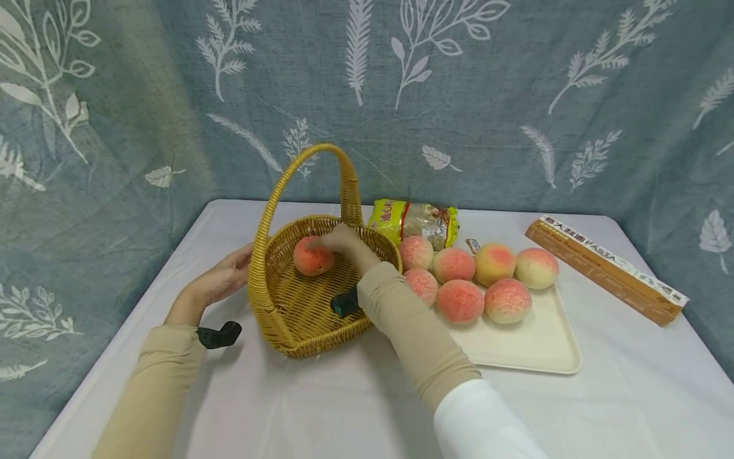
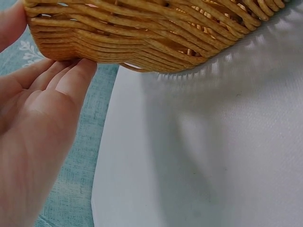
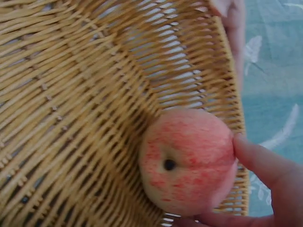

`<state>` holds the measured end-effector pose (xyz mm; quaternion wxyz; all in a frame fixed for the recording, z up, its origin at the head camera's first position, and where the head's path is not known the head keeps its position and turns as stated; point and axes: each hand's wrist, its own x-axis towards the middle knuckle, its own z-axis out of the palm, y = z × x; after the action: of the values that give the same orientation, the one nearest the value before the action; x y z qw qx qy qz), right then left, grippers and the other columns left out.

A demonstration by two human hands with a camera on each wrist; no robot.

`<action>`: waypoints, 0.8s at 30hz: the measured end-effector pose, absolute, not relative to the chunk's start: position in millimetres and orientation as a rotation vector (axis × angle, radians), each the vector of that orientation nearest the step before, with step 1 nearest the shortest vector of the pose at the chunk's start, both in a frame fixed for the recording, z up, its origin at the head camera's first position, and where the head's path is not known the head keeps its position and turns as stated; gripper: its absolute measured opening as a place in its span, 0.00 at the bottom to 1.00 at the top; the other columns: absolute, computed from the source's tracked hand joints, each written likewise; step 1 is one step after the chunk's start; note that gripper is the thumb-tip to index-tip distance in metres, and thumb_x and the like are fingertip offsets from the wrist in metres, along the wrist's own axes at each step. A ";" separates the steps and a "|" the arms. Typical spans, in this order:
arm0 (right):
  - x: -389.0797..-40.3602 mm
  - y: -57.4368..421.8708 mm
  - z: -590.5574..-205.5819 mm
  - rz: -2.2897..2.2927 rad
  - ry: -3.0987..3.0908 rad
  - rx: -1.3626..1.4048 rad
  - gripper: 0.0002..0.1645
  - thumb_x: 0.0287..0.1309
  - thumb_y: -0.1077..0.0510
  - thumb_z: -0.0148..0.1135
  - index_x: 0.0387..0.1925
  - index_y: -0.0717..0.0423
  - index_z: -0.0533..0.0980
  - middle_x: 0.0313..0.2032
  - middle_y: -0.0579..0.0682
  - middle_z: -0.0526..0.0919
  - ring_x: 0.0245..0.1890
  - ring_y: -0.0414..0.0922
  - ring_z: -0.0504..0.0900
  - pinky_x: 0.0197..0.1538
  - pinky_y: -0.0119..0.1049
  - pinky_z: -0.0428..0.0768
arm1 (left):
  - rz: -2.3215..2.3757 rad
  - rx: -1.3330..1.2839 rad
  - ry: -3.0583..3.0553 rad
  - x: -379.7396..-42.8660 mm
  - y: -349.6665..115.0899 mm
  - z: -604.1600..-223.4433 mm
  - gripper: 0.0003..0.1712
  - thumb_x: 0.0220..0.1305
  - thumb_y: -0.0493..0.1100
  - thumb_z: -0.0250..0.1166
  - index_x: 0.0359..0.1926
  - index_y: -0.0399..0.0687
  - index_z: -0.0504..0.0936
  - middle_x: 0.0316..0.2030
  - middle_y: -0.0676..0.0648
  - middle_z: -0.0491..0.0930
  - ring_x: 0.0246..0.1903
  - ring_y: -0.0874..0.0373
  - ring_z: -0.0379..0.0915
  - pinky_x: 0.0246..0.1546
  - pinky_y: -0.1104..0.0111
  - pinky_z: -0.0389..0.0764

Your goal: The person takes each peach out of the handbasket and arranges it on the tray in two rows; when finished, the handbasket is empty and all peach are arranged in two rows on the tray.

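A wicker basket with a tall arched handle stands left of centre on the table. My right hand reaches inside it, holding a pink-red peach near the far left wall. In the right wrist view the thumb and fingers pinch the peach at its side, and its dark stem hole faces the camera. My left hand grips the basket's left side; in the left wrist view, its fingers press against the woven wall from below, and the thumb lies higher up at the left edge.
Several more peaches sit on a cream tray right of the basket. Behind them lies a yellow and clear plastic food bag. A long brown pasta box lies slanted at the right. Patterned blue-green cloth hangs behind the table.
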<state>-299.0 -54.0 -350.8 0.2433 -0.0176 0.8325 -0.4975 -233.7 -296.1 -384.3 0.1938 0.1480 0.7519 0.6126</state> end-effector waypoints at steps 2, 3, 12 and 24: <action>-295.3 -54.4 -352.4 -1.344 2.253 -0.097 0.48 0.59 0.53 0.65 0.72 0.68 0.53 0.70 0.63 0.58 0.68 0.56 0.61 0.65 0.46 0.65 | 1.725 0.413 2.108 -233.3 -294.7 -385.3 0.50 0.55 0.26 0.52 0.75 0.33 0.37 0.72 0.30 0.43 0.59 0.64 0.56 0.52 0.78 0.66; -294.0 -54.9 -353.0 -1.342 2.244 -0.110 0.47 0.59 0.54 0.65 0.72 0.68 0.53 0.70 0.63 0.58 0.68 0.56 0.61 0.65 0.45 0.66 | 1.726 0.419 2.108 -233.3 -294.3 -385.5 0.50 0.55 0.27 0.53 0.75 0.32 0.38 0.72 0.30 0.43 0.59 0.64 0.56 0.52 0.78 0.66; -287.1 -58.8 -355.4 -1.209 2.250 -0.161 0.44 0.55 0.51 0.68 0.67 0.67 0.62 0.61 0.61 0.70 0.56 0.53 0.75 0.56 0.44 0.75 | 1.682 0.421 2.135 -234.1 -294.8 -383.2 0.50 0.56 0.28 0.53 0.75 0.33 0.36 0.73 0.30 0.42 0.70 0.39 0.43 0.59 0.74 0.64; -281.2 -62.7 -347.4 -0.833 2.567 -0.367 0.30 0.40 0.48 0.78 0.40 0.62 0.76 0.43 0.56 0.78 0.41 0.48 0.75 0.42 0.38 0.77 | 1.687 0.425 2.118 -235.5 -297.8 -386.9 0.51 0.57 0.29 0.53 0.75 0.32 0.33 0.73 0.29 0.38 0.72 0.34 0.32 0.66 0.66 0.59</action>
<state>-281.2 -62.7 -347.4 0.2075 -0.1317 0.9220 -0.2992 -235.5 -297.8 -386.9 0.1990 0.1520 0.7572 0.6032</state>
